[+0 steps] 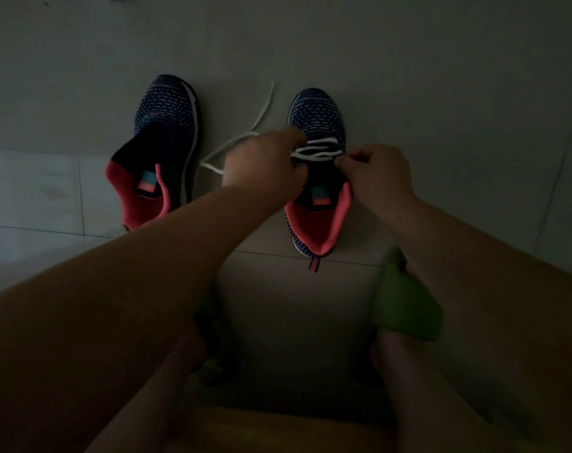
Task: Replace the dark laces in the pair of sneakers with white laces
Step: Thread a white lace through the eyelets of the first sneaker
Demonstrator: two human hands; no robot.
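Two dark blue knit sneakers with coral linings stand on the tiled floor, toes pointing away from me. The left sneaker [166,142] has no lace in it. The right sneaker [319,165] carries a white lace [317,151] crossed through its lower eyelets. My left hand [265,161] pinches the lace at the shoe's left side, and the lace's loose end trails away to the left over the floor. My right hand [377,173] pinches the lace or the eyelet edge at the shoe's right side. No dark laces are visible.
The scene is dim. My bare knees and legs fill the lower frame, with green fabric [405,302] beside my right forearm. A small striped object [209,371] lies on the floor between my legs. Grey floor tiles [408,60] stretch beyond the shoes.
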